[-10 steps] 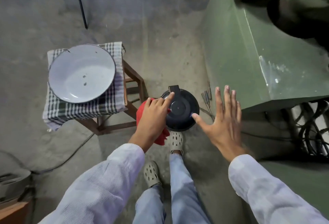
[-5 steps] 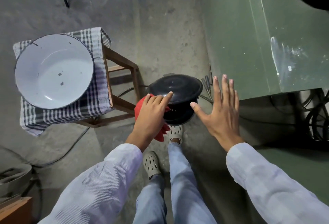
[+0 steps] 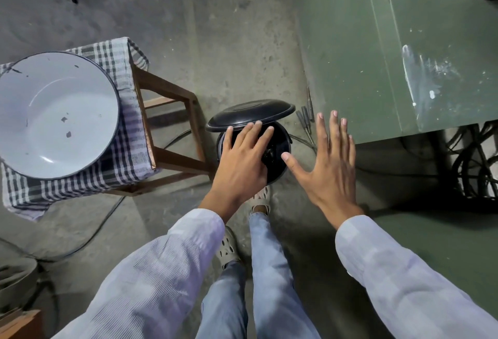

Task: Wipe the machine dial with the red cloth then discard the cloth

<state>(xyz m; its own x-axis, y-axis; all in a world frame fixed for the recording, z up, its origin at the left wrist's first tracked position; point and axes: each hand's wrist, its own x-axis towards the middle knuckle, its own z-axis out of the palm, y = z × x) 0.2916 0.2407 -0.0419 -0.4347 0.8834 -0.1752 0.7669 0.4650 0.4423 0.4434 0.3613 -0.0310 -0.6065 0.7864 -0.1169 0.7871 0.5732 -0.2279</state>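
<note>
Left hand over open bin, red cloth not visible

Black bin [image 3: 277, 161] stands on the concrete floor [image 3: 215, 29] beside the wooden stool [image 3: 172, 128], its lid [image 3: 250, 115] tipped up. Left hand [image 3: 242, 161] lies flat over the bin mouth, fingers spread, nothing seen in its grasp. Right hand [image 3: 328, 166] hovers open and empty just right of the bin, near the green machine [image 3: 404, 42]. White bowl [image 3: 54, 115] sits on the stool's checked cloth [image 3: 121, 155]

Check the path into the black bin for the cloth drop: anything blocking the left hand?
Nothing visible does. The bin's lid is tipped up at the back, leaving the black bin open, and the left hand is over the opening. No red cloth shows now. The right hand hovers open beside it.
</note>
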